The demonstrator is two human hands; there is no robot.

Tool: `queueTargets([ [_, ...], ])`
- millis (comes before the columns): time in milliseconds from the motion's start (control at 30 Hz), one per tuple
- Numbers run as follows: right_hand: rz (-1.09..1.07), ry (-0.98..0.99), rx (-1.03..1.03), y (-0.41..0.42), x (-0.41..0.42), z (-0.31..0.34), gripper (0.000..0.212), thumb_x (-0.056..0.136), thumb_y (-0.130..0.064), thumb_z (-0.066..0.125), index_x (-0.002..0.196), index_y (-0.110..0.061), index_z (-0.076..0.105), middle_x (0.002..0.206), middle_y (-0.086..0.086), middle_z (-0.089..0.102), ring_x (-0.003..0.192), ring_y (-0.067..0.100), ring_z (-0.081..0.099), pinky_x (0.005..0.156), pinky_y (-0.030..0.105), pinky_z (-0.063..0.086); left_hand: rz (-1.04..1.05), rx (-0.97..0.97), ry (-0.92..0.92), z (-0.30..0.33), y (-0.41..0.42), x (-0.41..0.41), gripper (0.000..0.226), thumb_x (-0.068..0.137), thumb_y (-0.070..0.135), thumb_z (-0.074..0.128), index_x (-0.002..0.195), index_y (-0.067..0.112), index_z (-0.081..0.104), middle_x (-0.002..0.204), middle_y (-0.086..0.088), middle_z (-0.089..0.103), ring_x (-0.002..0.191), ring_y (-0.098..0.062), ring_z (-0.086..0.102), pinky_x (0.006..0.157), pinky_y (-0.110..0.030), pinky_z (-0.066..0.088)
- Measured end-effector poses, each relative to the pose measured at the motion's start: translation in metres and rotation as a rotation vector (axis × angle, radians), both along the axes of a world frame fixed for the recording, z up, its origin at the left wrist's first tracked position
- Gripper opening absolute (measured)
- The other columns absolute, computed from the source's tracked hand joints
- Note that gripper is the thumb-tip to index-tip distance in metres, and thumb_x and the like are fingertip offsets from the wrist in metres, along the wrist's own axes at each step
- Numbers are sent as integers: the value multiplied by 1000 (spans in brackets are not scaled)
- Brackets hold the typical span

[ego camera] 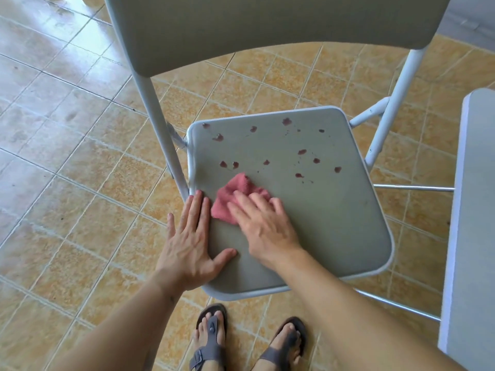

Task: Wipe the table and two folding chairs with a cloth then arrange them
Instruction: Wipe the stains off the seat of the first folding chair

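Glossy tiled floor (80, 162), fluffy pink cloth (235, 194), smooth rounded seat (321, 210)

Soft, bright daylight fills the scene, strongest at upper left, where glare washes the floor (40, 49) tiles pale and bluish. Shadows are faint and diffuse. The wide lens bows the chair (267, 28) back and the desk (476, 210) edge. The right hand (263, 223) is slightly smeared by motion.

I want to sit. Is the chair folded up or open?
Open: the chair has its seat flat and backrest upright; red spots dot the seat.
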State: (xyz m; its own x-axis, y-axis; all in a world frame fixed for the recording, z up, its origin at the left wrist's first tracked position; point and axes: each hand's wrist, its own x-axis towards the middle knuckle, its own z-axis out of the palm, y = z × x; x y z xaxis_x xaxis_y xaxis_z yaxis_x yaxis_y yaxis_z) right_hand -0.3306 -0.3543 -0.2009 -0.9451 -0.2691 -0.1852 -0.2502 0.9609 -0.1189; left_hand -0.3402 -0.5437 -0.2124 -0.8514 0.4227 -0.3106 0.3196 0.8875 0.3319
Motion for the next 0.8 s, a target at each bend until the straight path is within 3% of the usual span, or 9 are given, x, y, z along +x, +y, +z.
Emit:
queueTargets([
  [100,-162,-6,128,54,2,3,67,77,-19,27,139,-19,51,147,4,49,118,31,51,85,42,35,-2,-18,-17,2,1,-1,116,75,88,31,155,18,-15,161,3,-28,147,-13,-27,121,-53,-5],
  [200,-414,-63,242,117,24,15,71,73,-12,47,144,-20,46,149,0,45,124,29,45,84,42,35,10,-11,-14,4,1,-2,113,76,86,30,155,17,-12,162,2,-24,148,-14,-24,121,-52,-6],
  [267,-561,-100,220,136,39,25,77,66,-5,61,141,-19,49,148,0,46,125,30,43,86,43,39,36,12,23,5,4,-2,103,81,77,30,157,14,0,165,-2,-11,151,-17,-13,122,-51,-2],
  [367,-679,-24,81,120,38,26,72,65,-1,61,136,-14,54,145,1,50,120,35,45,97,46,43,68,54,131,5,16,-10,88,86,61,31,155,8,19,165,-9,12,152,-22,6,123,-50,9],
  [500,-428,67,-194,47,11,19,62,73,-16,40,132,-13,57,138,4,56,113,35,52,94,45,47,95,70,176,-4,38,-25,84,88,54,34,155,6,19,165,-9,11,152,-23,6,123,-47,10],
  [633,-185,3,-93,19,-17,-2,66,79,-31,33,142,-15,49,152,7,44,137,32,40,110,51,33,135,49,196,-15,43,-23,85,87,55,35,156,8,17,165,-7,9,152,-19,2,123,-45,7],
  [733,-22,21,-11,52,-27,-11,64,80,-23,36,143,-17,49,152,7,44,136,30,42,108,49,35,142,44,211,-16,44,-25,84,86,55,39,155,9,22,164,-7,14,152,-19,6,123,-44,8],
  [800,-52,35,42,85,-33,-8,64,77,-19,37,140,-18,52,148,5,49,130,31,47,102,46,38,141,38,209,-15,44,-26,84,86,55,39,154,8,24,164,-7,15,152,-19,6,123,-45,8],
])
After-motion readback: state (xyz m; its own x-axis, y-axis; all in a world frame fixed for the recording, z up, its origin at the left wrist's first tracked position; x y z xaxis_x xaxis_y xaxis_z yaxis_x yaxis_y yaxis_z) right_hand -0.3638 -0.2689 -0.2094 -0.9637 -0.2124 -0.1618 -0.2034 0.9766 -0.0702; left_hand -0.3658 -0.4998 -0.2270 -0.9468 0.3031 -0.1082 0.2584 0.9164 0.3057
